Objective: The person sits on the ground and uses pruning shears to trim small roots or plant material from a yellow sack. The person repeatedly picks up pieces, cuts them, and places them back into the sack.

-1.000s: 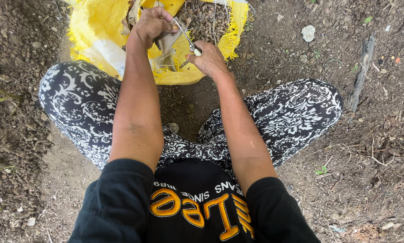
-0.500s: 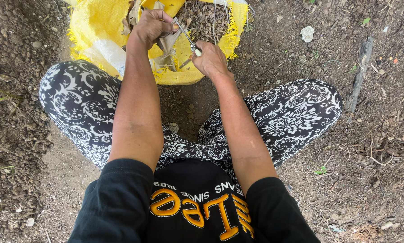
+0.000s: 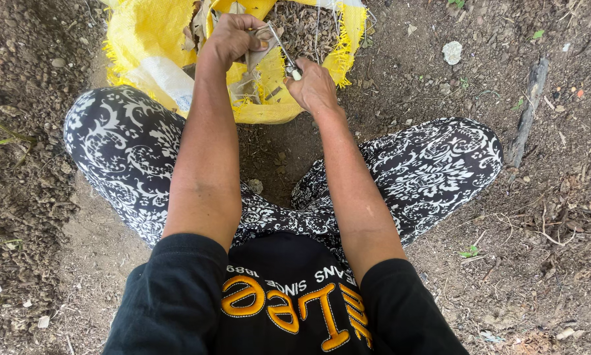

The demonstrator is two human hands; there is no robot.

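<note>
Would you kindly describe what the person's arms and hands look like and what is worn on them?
Both arms are bare from short black sleeves down. The left hand and right hand are bare too: no gloves, watch or bracelets visible.

Almost no change: right hand with thin metal tool shifted slightly.

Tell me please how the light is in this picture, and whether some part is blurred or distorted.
Head view: soft, even daylight, no hard shadows and no glare; the yellow sack looks very bright but keeps its weave. Left hand, right hand and the thin metal tool are sharp. The wide lens stretches the patterned trousers toward the edges.
</note>
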